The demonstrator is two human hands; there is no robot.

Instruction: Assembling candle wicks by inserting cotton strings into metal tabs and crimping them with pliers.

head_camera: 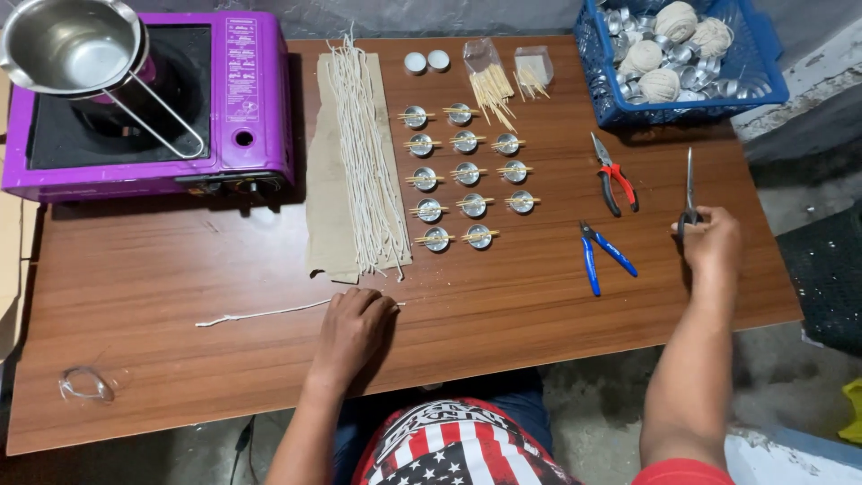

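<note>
Inspection of the head view: the left hand [355,328] rests knuckles-up on the wooden bench [135,314], its fingers curled down onto the near end of a single loose wick string [260,315]. Whether the fingers pinch the string or merely press it flat cannot be told, since the hand hides the contact. The string's long axis runs nearly parallel to the bench's front edge, extending from under the left hand away to the person's left, its free end lying well apart from the hand. The right hand [709,241] is at the far right of the bench, fingers closed around the handles of a pair of scissors [689,193]; the blades appear shut and point away from the person toward a blue basket [682,112]. The scissors are thus well apart from the string, with the full width of the work area between them, and the left hand is plainly the nearer to the string. Between the two hands lie blue-handled pliers [603,251] and red-handled pliers [616,180]. Behind the left hand a bundle of cut wick strings [364,153] lies on a brown sheet, its strands running front to back, crosswise to the single string. Beside it stand rows of small metal cups [467,175] with sticks across their rims.
</note>
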